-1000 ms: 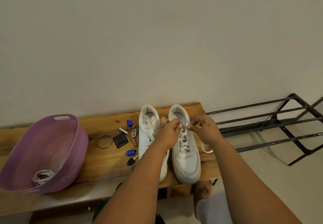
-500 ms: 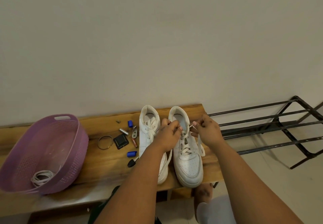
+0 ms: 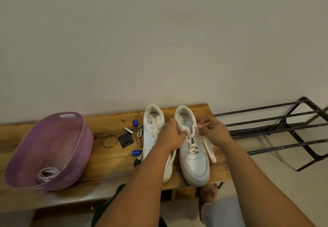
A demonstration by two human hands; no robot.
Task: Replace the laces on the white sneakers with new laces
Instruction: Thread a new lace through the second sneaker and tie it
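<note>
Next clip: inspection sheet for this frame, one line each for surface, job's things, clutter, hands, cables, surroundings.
Surface: wooden bench against the wall.
Job's things: two white sneakers, left sneaker and right sneaker, side by side; coiled laces in the purple basket.
Clutter: bangle, blue caps, batteries, a black square item beside the sneakers.
Hands: left hand and right hand pinch the lace at the right sneaker's upper eyelets.
Cables: nothing seen.
Surroundings: black metal rack, plain wall, tiled floor.

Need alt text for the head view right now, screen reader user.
Both hands, left hand and right hand, pinch a white lace on the right-hand white sneaker on a wooden bench. A purple plastic basket holding coiled white laces sits left.
</note>
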